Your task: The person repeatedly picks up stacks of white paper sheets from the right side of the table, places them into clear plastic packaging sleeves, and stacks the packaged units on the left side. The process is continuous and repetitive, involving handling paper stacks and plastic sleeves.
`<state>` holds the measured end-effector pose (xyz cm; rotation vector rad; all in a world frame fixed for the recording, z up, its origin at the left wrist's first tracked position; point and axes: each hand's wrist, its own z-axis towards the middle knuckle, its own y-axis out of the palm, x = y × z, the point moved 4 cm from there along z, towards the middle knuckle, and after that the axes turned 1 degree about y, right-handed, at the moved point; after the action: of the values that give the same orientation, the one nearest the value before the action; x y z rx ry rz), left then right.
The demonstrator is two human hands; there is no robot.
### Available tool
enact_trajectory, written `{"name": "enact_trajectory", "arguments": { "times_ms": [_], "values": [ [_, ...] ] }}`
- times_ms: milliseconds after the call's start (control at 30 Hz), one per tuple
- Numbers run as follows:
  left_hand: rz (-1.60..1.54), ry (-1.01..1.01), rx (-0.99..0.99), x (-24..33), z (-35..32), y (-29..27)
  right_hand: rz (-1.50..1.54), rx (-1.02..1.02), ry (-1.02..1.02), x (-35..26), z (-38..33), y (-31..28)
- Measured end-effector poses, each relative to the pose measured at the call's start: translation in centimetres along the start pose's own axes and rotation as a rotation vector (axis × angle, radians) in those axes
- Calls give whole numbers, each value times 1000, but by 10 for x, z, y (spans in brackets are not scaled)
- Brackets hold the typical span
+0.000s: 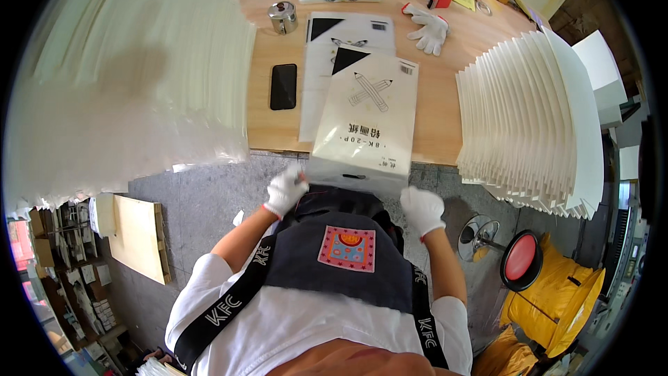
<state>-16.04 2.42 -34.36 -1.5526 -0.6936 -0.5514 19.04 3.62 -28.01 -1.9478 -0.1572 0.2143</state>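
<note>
left hand (285,190): white-gloved, its grip closed on the near left corner of the white plastic-wrapped paper pad (365,120)
right hand (422,209): white-gloved, at the pad's near right corner
pad: juts over the wooden table (271,125) edge
black phone (283,86): left of pad
steel lidded cup (283,17): behind phone
spare white glove (429,28): far right
fanned white card stack (536,118): right

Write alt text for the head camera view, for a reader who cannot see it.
Two white-gloved hands, left hand and right hand, grip the near edge of a white paper pad overhanging a wooden table. Around it lie a black phone, a small metal tin, a spare glove and fanned stacks of white sheets.
</note>
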Motion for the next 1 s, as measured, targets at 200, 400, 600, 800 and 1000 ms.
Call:
{"name": "enact_trajectory", "arguments": {
  "times_ms": [200, 400, 600, 800, 1000],
  "values": [
    [-302, -51, -70, -35, -33, -3, 462, -224, -119, -4, -27, 32],
    [-229, -373, -237, -72, 46, 67, 993, 97, 313, 54, 23, 55],
    [-75, 111, -217, 117, 78, -39, 2169, -45, 394, 6, 54, 88],
    [489, 782, 22, 284, 64, -130, 1915, 159, -171, -74, 71, 34],
    [838, 963, 344, 395, -11, -268, 1416, 220, -568, -97, 82, -157]
  ]
}}
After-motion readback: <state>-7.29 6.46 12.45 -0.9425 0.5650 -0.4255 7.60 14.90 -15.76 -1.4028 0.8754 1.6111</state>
